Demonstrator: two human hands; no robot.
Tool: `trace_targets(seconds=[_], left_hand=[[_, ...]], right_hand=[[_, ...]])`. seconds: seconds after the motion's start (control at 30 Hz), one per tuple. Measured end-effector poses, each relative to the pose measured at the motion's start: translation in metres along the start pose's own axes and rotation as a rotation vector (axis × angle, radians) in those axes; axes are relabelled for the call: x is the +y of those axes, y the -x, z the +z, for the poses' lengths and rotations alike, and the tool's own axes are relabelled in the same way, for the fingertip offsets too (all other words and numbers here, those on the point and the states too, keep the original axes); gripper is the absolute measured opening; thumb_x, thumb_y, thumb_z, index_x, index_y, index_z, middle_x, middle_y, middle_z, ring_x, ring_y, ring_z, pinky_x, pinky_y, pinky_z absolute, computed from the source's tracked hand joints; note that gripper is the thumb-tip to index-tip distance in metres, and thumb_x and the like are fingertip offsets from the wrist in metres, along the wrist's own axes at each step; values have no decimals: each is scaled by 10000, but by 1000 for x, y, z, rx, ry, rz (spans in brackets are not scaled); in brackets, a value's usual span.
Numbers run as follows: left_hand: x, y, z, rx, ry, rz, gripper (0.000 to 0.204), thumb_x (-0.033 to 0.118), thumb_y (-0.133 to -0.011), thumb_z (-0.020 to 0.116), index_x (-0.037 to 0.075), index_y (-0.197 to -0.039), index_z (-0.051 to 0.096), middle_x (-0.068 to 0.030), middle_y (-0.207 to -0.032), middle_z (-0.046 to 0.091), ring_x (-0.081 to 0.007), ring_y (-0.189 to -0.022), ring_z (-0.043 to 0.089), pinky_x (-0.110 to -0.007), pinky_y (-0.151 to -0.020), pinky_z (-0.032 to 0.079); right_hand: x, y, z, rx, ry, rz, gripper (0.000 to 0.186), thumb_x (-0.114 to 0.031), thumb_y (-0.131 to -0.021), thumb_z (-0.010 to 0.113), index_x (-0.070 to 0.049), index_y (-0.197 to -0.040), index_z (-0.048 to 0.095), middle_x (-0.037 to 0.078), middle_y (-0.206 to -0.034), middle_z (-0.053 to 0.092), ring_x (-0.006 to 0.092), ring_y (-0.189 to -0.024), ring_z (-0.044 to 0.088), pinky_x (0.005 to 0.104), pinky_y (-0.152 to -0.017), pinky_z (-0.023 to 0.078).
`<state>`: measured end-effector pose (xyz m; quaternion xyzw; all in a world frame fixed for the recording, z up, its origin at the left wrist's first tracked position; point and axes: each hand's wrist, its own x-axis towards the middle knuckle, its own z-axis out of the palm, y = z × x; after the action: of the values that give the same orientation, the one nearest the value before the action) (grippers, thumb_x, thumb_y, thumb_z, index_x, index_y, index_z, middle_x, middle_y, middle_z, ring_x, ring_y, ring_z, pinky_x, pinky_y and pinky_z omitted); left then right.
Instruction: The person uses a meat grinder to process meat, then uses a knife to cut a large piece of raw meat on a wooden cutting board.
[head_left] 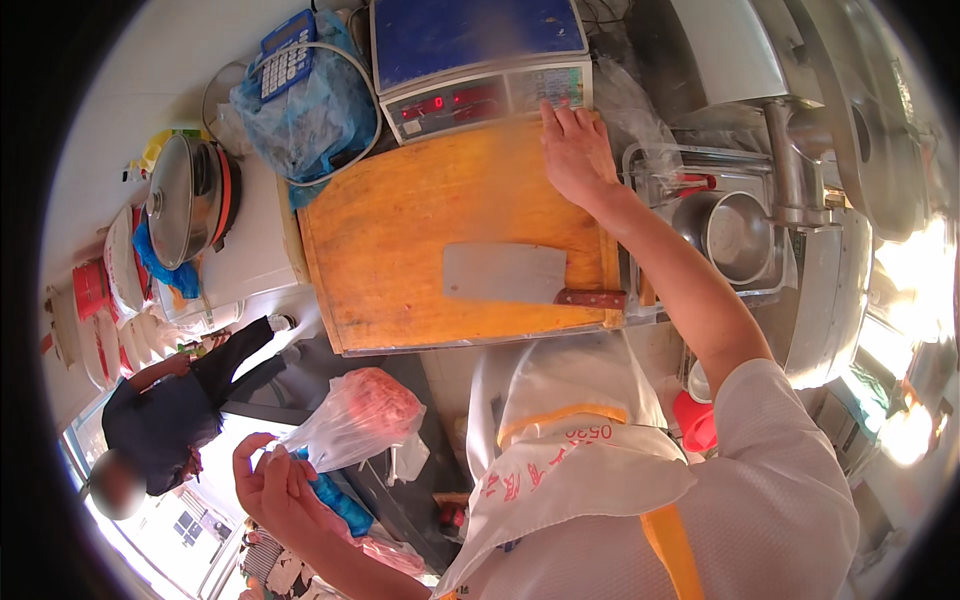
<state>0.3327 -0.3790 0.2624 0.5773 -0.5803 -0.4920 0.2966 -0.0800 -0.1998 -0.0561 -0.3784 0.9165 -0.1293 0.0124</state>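
Observation:
My right hand [580,150] reaches to the front panel of a digital scale [478,65] at the back. Its fingertips are at the keys, with nothing in the fingers. Below it, a cleaver [505,273] lies flat on the wooden cutting board [400,220], its dark red handle to the right. At the lower left my left hand [280,490] pinches the gathered top of a clear plastic bag [365,415] filled with pinkish-red minced meat. The bag hangs off the board's near left side.
A blue calculator [287,57] sits on blue plastic bags at the back left, near a lidded pan [180,200]. On the right are a metal bowl [738,237] and a steel meat grinder [795,165]. Another person [165,425] stands at the left.

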Motion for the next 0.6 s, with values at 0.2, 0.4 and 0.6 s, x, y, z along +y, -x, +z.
trace_targets(seconds=[0.2,0.4,0.6], left_hand=[[-5,-6,-7,-35,1,21,143,-41,-991,632,0,-1126,653,56,-610,447,-10,-477,312,-209,-418,245],[19,-9,29,23,-55,52,106,21,-1008,673,-17,-1106,663,26,-642,491,-38,-532,354,-268,-613,440],[61,-35,66,-405,37,188,165,75,-1045,647,-34,-1169,655,-28,-787,539,-128,-730,521,-420,-926,579]], right_hand=[[3,-6,1,20,24,-14,656,-55,-921,568,8,-1567,470,149,-1398,605,312,-1318,527,484,-1083,452],[1,-15,-4,-62,127,-37,575,-71,-951,527,15,-1520,522,119,-1371,618,294,-1319,523,483,-1092,437],[-2,7,-16,173,-121,86,443,-160,-1016,600,2,-1428,608,140,-1194,653,339,-1177,580,485,-993,484]])
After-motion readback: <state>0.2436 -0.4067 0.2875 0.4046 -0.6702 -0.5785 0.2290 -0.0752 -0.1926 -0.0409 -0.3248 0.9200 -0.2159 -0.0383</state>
